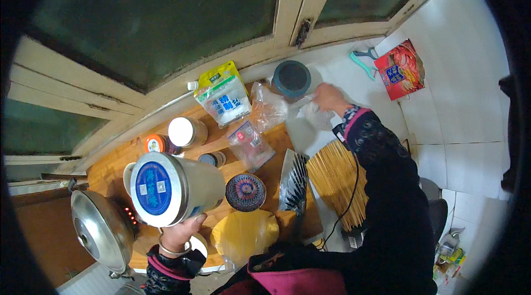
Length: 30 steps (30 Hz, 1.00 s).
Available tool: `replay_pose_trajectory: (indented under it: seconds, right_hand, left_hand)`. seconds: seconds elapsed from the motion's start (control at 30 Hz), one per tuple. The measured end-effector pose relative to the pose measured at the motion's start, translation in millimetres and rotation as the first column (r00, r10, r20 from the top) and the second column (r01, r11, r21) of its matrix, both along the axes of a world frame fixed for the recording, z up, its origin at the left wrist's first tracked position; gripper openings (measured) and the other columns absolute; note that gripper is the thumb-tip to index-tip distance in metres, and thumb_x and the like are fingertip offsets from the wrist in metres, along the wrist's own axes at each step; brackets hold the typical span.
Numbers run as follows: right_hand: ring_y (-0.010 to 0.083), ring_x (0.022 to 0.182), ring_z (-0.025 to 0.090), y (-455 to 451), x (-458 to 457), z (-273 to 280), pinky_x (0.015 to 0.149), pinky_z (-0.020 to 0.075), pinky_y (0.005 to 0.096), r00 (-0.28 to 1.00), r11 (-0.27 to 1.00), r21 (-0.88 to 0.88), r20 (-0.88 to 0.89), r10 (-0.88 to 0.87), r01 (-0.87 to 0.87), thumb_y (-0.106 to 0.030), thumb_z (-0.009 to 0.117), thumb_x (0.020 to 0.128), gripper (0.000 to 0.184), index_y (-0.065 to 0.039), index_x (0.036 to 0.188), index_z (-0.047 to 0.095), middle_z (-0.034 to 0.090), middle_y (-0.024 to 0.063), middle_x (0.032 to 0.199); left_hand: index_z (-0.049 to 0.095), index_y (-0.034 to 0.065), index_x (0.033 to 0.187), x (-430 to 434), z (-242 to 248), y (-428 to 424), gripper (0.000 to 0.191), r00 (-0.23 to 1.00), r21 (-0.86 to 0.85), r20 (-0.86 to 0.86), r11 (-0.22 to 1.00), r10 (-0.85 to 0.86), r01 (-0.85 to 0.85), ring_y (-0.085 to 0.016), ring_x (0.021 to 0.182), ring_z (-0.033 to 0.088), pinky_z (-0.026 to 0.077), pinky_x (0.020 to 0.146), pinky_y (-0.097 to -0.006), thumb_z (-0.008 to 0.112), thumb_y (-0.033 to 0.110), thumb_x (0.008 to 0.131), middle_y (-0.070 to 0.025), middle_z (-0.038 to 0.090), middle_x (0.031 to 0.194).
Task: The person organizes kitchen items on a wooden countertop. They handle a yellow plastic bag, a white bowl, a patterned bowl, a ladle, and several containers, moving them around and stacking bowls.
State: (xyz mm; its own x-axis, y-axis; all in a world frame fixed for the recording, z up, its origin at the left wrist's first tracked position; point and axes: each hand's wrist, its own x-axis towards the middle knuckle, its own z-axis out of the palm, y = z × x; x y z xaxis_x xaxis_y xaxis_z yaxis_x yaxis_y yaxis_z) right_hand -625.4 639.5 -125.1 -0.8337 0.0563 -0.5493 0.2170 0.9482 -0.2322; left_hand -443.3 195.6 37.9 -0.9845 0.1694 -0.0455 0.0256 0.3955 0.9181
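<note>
My left hand (pixel 182 230) grips a large wide jar (pixel 203 181) from beneath, raised above the wooden tabletop. The jar lies tilted, its pale lid with a round blue label turned to the left. On the white ledge, my right hand (pixel 330 98) reaches down with fingers bent, touching a whitish crumpled bag or cloth (pixel 317 116). Whether those fingers grip it is hard to tell. Left of that hand are a dark-lidded container (pixel 291 78) and a clear plastic bag (pixel 269 106). Below the raised jar's right end sits a small patterned bowl (pixel 245 192).
A broad-bladed knife (pixel 293 181) lies by a bundle of thin wooden sticks (pixel 338 183). Yellow rounds in plastic (pixel 244 235) rest near my body. A white-lidded jar (pixel 186 132), a printed white packet (pixel 224 102), a lidded metal pan (pixel 99 230), a green peeler (pixel 364 65) and a red box (pixel 399 69) stand around.
</note>
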Motion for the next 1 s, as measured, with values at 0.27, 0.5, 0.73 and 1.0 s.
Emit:
replay_pose_trajectory:
  seconds: [0.27, 0.5, 0.73, 1.0]
  right_hand:
    - [0.0348, 0.114, 0.050, 28.5, -34.6, -65.8, 0.089, 0.0455, 0.0440, 0.822, 0.941, -0.017, -0.493, 0.287, -0.339, -0.014, 0.051, 0.082, 0.045, -0.009, 0.126, 0.053, 0.052, 0.0189, 0.126]
    - [0.0325, 0.107, 0.054, 28.7, -32.9, -70.2, 0.086, 0.0479, 0.0431, 0.872, 0.954, 0.141, -0.388, 0.297, -0.263, -0.013, 0.048, 0.084, 0.027, -0.003, 0.107, 0.058, 0.056, 0.0169, 0.112]
    - [0.0356, 0.095, 0.059, 33.9, -28.8, -61.8, 0.080, 0.0495, 0.0444, 0.845, 0.987, 0.163, -0.529, 0.073, 0.017, -0.009, 0.053, 0.081, 0.029, -0.008, 0.110, 0.055, 0.057, 0.0146, 0.103]
    - [0.0372, 0.104, 0.053, 82.2, -48.9, -84.0, 0.086, 0.0446, 0.0484, 0.821, 0.932, 0.235, -0.561, -0.101, 0.275, -0.016, 0.061, 0.078, 0.040, -0.001, 0.113, 0.052, 0.054, 0.0205, 0.109]
  left_hand:
    - [0.056, 0.0019, 0.116, -4.5, 1.8, 13.7, 0.052, 0.987, 0.065, 0.118, 0.991, 0.107, -0.115, -0.022, 0.096, 0.057, 0.046, 0.083, -0.0354, 0.075, 0.028, 0.075, -0.0087, 0.061, 0.108]
    - [0.035, 0.0011, 0.133, -6.7, -20.3, 3.6, 0.081, 0.986, 0.057, 0.140, 0.993, 0.093, -0.101, -0.021, 0.105, 0.052, 0.043, 0.090, -0.0350, 0.079, 0.032, 0.072, -0.0091, 0.051, 0.121]
    - [0.042, 0.0001, 0.130, -13.6, -17.1, 5.5, 0.078, 0.964, 0.073, 0.248, 0.991, 0.092, -0.113, -0.022, 0.107, 0.052, 0.043, 0.092, -0.0365, 0.079, 0.036, 0.072, -0.0096, 0.053, 0.122]
    - [0.043, 0.0006, 0.130, -12.7, -13.5, -15.9, 0.077, 0.968, 0.111, 0.211, 0.981, 0.134, -0.160, -0.022, 0.107, 0.053, 0.043, 0.092, -0.0365, 0.079, 0.035, 0.071, -0.0098, 0.053, 0.122]
